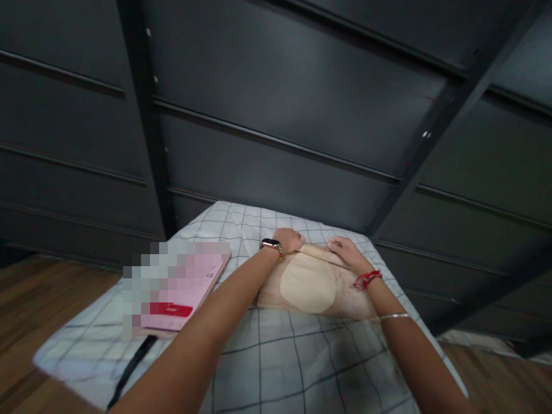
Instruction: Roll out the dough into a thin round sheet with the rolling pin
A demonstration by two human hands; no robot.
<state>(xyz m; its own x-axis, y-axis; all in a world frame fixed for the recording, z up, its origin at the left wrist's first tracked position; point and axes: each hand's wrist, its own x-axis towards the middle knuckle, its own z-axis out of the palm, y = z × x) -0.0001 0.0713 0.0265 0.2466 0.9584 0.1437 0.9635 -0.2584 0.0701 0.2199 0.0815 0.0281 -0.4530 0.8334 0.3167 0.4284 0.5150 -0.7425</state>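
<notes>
A beige, thin-looking fabric garment lies flat on a checked cloth, with a paler oval pad on its middle. Its far edge is folded over into a narrow band. My left hand, below a wristwatch, has its fingers curled on the left end of that band. At the band's right part, my right hand grips the fabric with bent fingers; a red string bracelet circles that wrist. The fingertips of both hands are partly hidden.
White checked cloth covers the surface under the garment. To the left lies a pink box or package, partly pixelated, with a black strap near it. Dark metal panels rise directly behind. Wooden flooring shows at both sides.
</notes>
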